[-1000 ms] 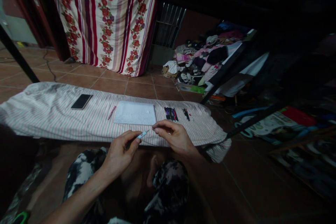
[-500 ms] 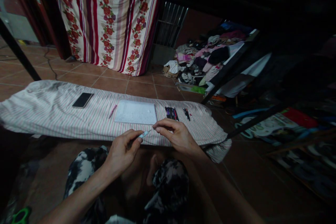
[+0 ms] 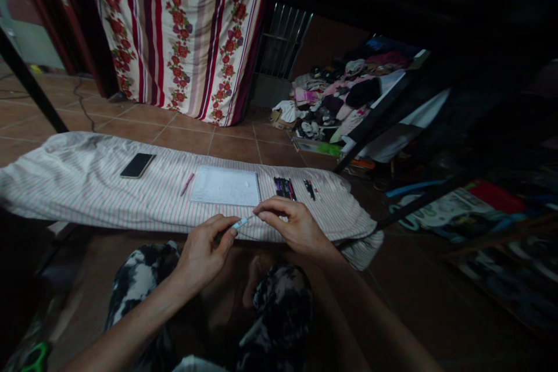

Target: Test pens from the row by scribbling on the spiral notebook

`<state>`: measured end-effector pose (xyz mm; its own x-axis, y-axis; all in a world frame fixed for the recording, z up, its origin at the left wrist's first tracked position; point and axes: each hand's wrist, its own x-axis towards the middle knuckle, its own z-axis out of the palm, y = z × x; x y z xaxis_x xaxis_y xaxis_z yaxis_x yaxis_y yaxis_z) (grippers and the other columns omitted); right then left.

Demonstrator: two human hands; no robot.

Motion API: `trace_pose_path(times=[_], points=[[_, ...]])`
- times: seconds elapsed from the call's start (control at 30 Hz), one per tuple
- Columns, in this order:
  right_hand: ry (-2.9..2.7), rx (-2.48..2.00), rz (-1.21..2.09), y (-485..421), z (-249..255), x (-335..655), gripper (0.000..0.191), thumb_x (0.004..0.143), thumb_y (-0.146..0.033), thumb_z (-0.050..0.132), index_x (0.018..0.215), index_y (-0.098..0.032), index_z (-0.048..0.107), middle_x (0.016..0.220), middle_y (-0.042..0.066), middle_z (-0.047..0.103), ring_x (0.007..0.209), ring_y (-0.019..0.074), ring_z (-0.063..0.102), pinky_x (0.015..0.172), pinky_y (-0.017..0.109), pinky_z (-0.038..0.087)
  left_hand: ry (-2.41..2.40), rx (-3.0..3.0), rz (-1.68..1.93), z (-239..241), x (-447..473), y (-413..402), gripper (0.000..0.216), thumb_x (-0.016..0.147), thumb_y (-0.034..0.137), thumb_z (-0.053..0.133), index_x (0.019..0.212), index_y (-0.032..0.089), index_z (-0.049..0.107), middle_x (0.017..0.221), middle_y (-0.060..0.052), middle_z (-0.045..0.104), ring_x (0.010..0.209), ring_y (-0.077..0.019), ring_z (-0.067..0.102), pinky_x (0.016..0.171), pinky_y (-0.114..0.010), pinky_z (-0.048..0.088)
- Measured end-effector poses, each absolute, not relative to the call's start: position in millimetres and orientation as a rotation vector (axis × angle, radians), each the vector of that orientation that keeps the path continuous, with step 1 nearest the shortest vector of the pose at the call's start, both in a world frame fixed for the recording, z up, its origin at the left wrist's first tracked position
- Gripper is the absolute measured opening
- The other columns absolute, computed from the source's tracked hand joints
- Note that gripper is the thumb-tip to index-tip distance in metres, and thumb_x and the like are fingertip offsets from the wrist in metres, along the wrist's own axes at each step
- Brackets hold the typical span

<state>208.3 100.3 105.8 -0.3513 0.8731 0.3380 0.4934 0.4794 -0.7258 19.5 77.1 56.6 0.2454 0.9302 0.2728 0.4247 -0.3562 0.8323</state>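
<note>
My left hand is closed round a light blue pen, with its tip end pointing right. My right hand pinches that tip end between thumb and forefinger. Both hands hover at the near edge of a striped cloth spread on the floor. Just beyond them lies a white spiral notebook. A pink pen lies left of the notebook, and a row of dark pens lies to its right.
A black phone lies on the cloth at the left. A floral curtain hangs at the back. A pile of clothes sits at the back right. Dark metal frame bars cross both sides. My patterned trouser legs are below.
The hands have stayed together on the light blue pen and barely shifted. The view has tilted slightly.
</note>
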Motion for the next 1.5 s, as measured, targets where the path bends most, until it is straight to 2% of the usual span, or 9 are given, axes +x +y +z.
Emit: trace_pose_path(times=[0.73,1.0,1.5], points=[[-2.186,-1.111,0.525,99,112,205,0.012,0.079,-0.015,0.056,0.08,-0.018,0.068,0.079,0.004,0.066,0.076,0.0136,0.061,0.071,0.025,0.046,1.203,1.965,1.046,54,19,76,0.025,0.085,0.023,0.044,0.102,0.017,0.061,0.09,-0.004,0.064,0.086,-0.0156,0.058,0.077,-0.026,0.044],[-2.187,-1.226,0.559,98,114,204,0.017,0.079,-0.017,0.056,0.094,-0.018,0.065,0.087,0.004,0.068,0.08,0.0138,0.061,0.072,0.024,0.046,1.151,1.927,1.079,53,20,76,0.024,0.085,0.022,0.044,0.101,0.019,0.061,0.092,-0.004,0.064,0.089,-0.0157,0.058,0.079,-0.027,0.045],[-2.285,-1.193,0.543,101,113,199,0.017,0.08,-0.022,0.054,0.093,-0.019,0.065,0.088,0.004,0.069,0.08,0.0147,0.063,0.071,0.025,0.046,1.1,1.888,1.113,45,19,79,0.024,0.084,0.022,0.046,0.102,0.021,0.062,0.095,-0.005,0.064,0.092,-0.0165,0.057,0.083,-0.03,0.044]])
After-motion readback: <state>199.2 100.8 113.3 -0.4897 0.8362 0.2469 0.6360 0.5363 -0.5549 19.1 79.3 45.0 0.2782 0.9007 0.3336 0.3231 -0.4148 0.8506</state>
